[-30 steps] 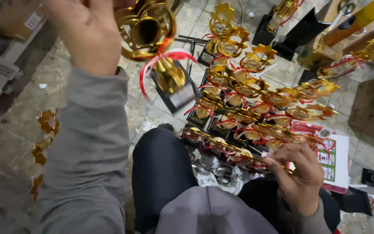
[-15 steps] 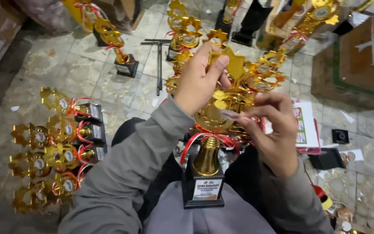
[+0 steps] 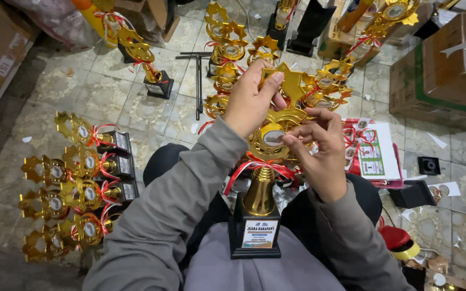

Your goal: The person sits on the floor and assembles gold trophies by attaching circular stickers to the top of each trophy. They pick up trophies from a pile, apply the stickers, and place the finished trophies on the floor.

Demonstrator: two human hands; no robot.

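A gold trophy (image 3: 260,189) with a star top, a red ribbon and a black base stands on my lap. My left hand (image 3: 250,99) grips its star-shaped top from the left. My right hand (image 3: 319,151) is at the round centre medallion, with the fingertips pinched on the silver disc there. Both sleeves are grey.
Several finished gold trophies (image 3: 76,183) lie in a cluster on the tiled floor at my left. More trophies (image 3: 227,48) stand ahead. A cardboard box (image 3: 449,70) is at the right, with a sticker sheet (image 3: 376,153) and a black base (image 3: 416,194) near it.
A second ago my left hand held the trophy high at the left and the right hand was low by the floor trophies. Both hands have since come together on the trophy on my lap.
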